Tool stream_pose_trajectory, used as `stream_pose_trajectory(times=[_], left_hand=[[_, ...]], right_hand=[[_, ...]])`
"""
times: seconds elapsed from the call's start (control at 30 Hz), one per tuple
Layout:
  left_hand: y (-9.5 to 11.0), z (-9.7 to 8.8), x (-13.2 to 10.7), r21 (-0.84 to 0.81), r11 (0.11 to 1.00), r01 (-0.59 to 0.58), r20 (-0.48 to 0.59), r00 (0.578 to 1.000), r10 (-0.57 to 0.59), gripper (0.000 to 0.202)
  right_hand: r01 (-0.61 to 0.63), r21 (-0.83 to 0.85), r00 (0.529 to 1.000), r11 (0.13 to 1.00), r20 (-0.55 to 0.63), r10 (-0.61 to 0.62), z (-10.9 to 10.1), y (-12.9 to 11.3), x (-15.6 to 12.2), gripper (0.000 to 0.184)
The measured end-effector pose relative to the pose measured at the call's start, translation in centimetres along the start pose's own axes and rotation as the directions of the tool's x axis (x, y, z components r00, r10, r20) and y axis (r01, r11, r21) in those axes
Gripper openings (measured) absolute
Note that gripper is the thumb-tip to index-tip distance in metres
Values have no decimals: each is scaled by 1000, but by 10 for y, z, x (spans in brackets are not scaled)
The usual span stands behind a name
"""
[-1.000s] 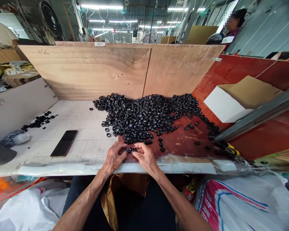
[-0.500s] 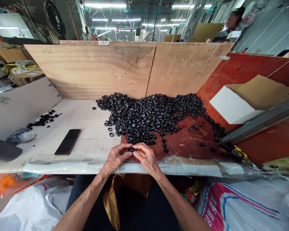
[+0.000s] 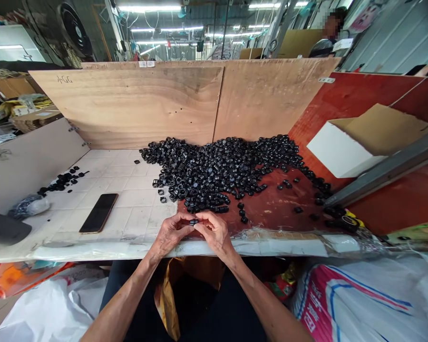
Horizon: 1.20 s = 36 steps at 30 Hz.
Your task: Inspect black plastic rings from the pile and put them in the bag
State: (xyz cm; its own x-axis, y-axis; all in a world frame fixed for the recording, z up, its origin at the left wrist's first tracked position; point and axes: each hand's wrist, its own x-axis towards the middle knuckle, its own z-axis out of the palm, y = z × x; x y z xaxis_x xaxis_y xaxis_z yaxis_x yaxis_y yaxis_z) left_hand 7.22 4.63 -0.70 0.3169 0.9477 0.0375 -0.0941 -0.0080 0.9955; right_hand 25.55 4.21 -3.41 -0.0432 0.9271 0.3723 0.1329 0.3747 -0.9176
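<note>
Between my two hands, at the front edge of the table, is a small black plastic part (image 3: 193, 222). My left hand (image 3: 173, 232) pinches it from the left with thumb and fingers. From the other side my right hand (image 3: 214, 231) grips the same part, also in a pinch. The fingers cover much of it, so its exact shape is hard to make out. Just beyond the fingertips spreads a big heap of similar small black parts (image 3: 214, 166), some ring-shaped. A short row of loose black parts (image 3: 242, 213) lies right of my right hand.
A phone (image 3: 99, 213) lies flat on the left, near a small cluster of black pieces (image 3: 64, 182). An open carton (image 3: 345, 149) rests at the right behind a slanted metal bar (image 3: 385, 166). A wooden board (image 3: 146, 104) closes the back. Beyond it is a person (image 3: 324, 45).
Both hands stay in nearly the same place. The black part between them has turned slightly and shows more of its side. The whole view has shifted a little.
</note>
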Motion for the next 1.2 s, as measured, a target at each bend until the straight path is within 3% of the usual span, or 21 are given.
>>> stream_pose_trajectory(times=[0.2, 0.5, 0.67, 0.83, 0.93, 1.07, 1.2], left_hand=[[-6, -1, 0, 115, 987, -108, -32, 993, 112, 25], [-5, 0, -2, 44, 993, -105, -21, 994, 106, 25], [-6, -1, -2, 107, 989, -103, -48, 993, 109, 29], [-2, 1, -3, 28, 998, -60, -23, 998, 60, 29], [-1, 2, -3, 8, 998, -61, -32, 998, 61, 31], [-1, 2, -3, 6, 998, -66, -36, 997, 66, 30], [0, 2, -3, -1, 998, -67, -40, 997, 67, 29]], right_hand=[[40, -147, 998, 988, -35, -46, 3, 0, -3, 22], [115, -242, 993, 964, 65, -102, -1, -12, -7, 21], [121, -392, 993, 912, 42, -113, 3, -9, -4, 45], [101, -268, 993, 958, -30, -113, -1, -21, -5, 19], [127, -217, 992, 968, 48, -120, -3, -21, -6, 20], [93, -293, 995, 952, -5, -99, 0, -14, -6, 34], [97, -260, 995, 961, -5, -102, 0, -19, -6, 23]])
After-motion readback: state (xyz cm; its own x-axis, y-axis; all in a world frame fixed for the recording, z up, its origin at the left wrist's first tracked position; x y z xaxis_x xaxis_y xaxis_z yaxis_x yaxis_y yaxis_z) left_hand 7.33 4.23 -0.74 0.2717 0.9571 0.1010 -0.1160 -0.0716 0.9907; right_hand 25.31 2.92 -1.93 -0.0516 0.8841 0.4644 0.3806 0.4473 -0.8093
